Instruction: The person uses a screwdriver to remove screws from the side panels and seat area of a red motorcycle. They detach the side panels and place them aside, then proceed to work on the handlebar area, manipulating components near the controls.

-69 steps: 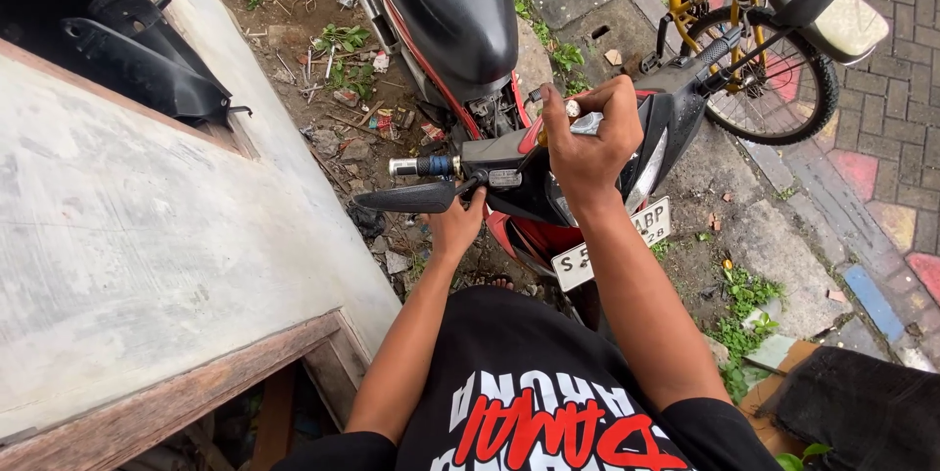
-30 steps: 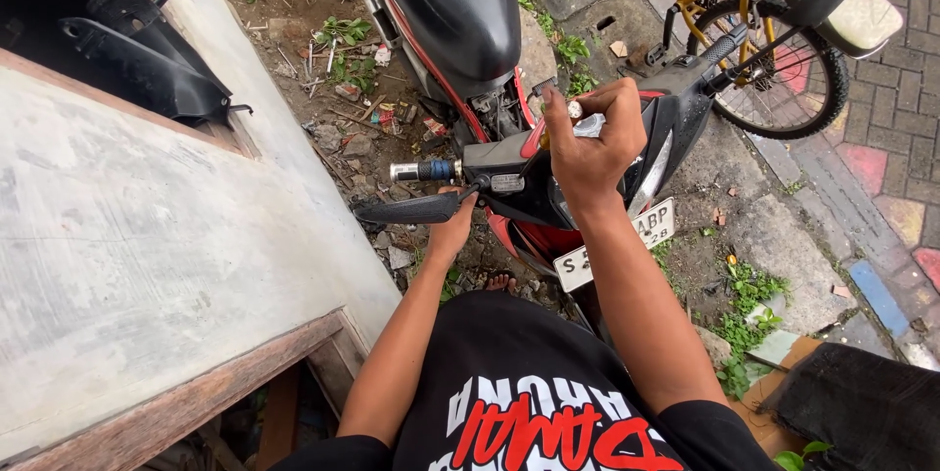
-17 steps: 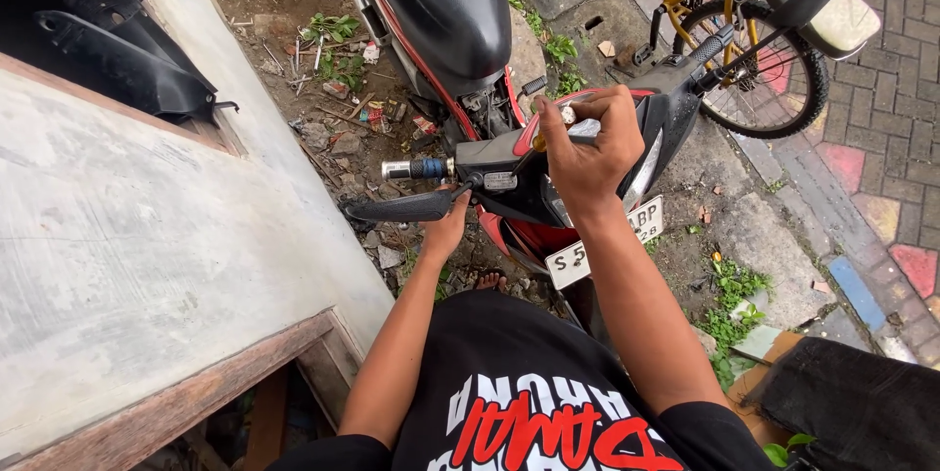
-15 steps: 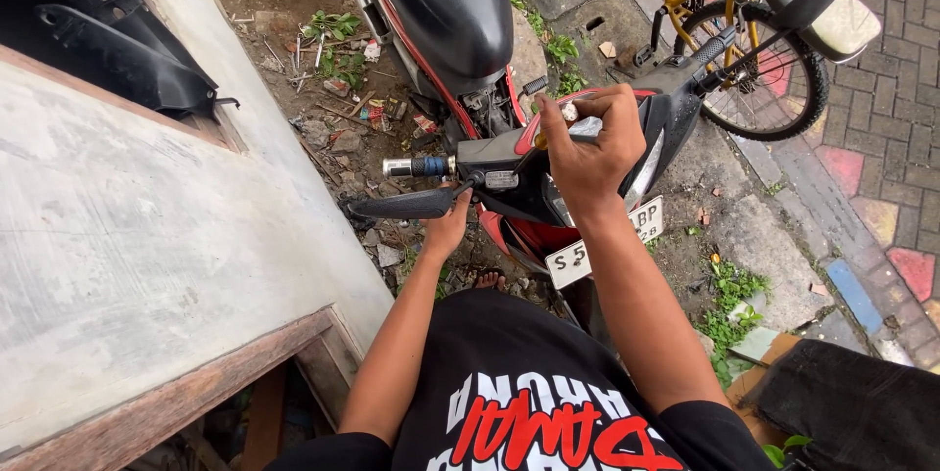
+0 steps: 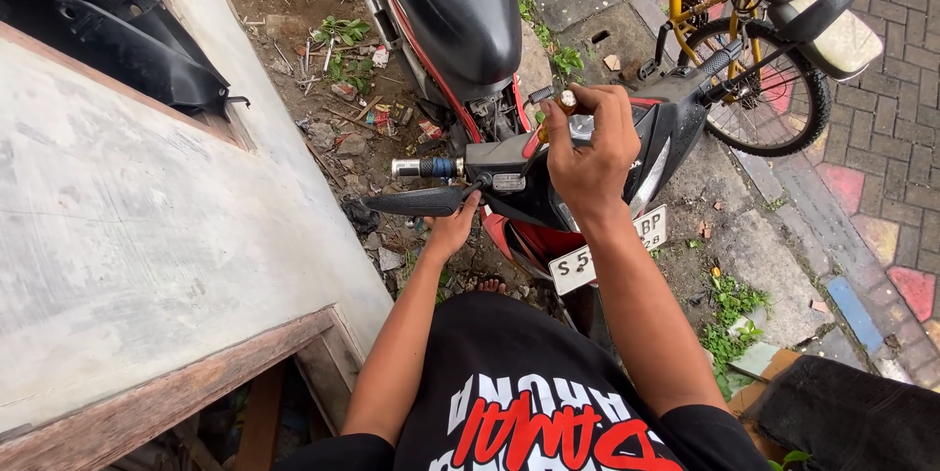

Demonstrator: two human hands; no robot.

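- The right hand (image 5: 587, 153), just above the middle of the frame, is closed around a small tool with a pale, wood-coloured end (image 5: 566, 99) that sticks up above the knuckles; the tool's tip is hidden behind the fingers.
- That hand sits over the handlebar housing (image 5: 509, 172) of a black and red motorcycle (image 5: 460, 11), whose seat runs up toward the top centre.
- The left hand (image 5: 452, 226), left of centre, has its fingers curled up against the underside of a black mirror-shaped piece (image 5: 416, 202) that juts out to the left; how firmly it grips cannot be told.
- Just above that piece, a bare handlebar end (image 5: 423, 167) with a silver tip and a blue band points left.
- A white number plate (image 5: 607, 254) shows below the right forearm.
- A yellow bicycle (image 5: 754, 70) stands at upper right on the brick paving (image 5: 881, 138).
- A grey concrete slab with a wooden edge (image 5: 127, 236) fills the left side; black plastic panels (image 5: 137, 40) lie in the dark recess at upper left.
- Littered soil with weeds (image 5: 333, 70) lies between slab and motorcycle.
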